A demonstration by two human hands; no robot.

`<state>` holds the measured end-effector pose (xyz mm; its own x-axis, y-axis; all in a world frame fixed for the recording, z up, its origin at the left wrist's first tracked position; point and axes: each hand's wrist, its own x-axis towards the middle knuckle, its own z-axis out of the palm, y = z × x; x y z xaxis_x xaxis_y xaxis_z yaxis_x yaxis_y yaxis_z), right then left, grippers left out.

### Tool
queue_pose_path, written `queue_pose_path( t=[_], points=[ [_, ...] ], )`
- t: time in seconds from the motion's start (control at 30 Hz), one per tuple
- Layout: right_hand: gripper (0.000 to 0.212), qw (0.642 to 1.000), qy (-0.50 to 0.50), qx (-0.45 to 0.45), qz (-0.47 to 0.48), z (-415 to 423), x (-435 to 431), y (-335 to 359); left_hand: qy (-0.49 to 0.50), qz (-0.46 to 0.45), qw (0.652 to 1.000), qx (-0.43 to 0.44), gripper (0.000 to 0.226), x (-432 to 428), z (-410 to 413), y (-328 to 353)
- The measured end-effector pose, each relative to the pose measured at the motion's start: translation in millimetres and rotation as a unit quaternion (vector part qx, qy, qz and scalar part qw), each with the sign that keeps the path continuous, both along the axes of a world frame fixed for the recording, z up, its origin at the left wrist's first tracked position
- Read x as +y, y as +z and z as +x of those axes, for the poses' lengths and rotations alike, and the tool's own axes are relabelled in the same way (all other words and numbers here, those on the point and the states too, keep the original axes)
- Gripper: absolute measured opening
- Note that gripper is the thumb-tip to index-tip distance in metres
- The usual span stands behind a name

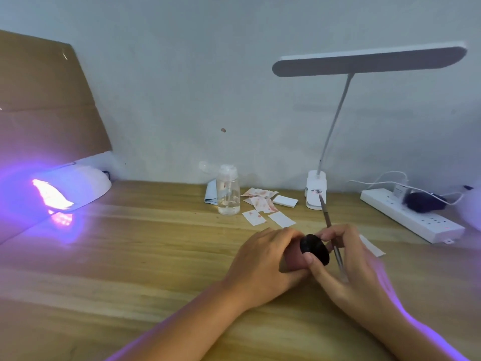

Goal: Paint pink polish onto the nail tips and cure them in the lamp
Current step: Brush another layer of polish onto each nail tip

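So from my seat at the remote feed: both hands are low and right of centre on the wooden table (130, 256), bunched together around one small thing. My left hand (260, 261) is curled round a pinkish polish pot (292, 259), gripping it with the body mostly hidden under the fingers. My right hand (359, 269) pinches the pot's round black cap (315, 250) with thumb and fingertips, and the same hand also has a thin metal tool (326, 217) tucked through it, with its far end sticking up and away towards the wall. Can't tell if it's tweezers or a pick, too blurry. Far left, the white curing lamp (78, 186) sits at the table's back edge glowing purple, well apart from the hands, with a bright pink glare in its opening, so I can't make out what's inside. Behind it leans a sheet of cardboard (44, 100). Along the back there's a clear bottle (228, 194), some pink-stained paper wipes (260, 203), a white desk lamp (364, 61) and a power strip (408, 217) off to the right.
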<state>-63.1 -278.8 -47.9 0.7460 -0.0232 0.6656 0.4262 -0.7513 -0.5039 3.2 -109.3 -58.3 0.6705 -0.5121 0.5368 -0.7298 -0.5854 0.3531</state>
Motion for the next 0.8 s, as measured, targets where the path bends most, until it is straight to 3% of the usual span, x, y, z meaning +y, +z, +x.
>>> queue_pose_path(
  t=[0.33,0.67,0.8],
  points=[
    [0.048,1.000,-0.025,0.000,-0.019,1.5,2.1,-2.0,0.016,-0.013,0.999,-0.047,0.050,2.1,-3.8,1.6],
    [0.038,1.000,-0.001,0.002,-0.017,-0.5,0.0,-0.1,-0.022,0.017,1.000,-0.006,0.055,0.9,-5.3,2.0],
    [0.047,0.999,-0.027,0.006,-0.044,0.2,0.8,-1.6,-0.018,0.021,0.999,-0.021,0.055,1.8,-6.7,1.5]
  ],
)
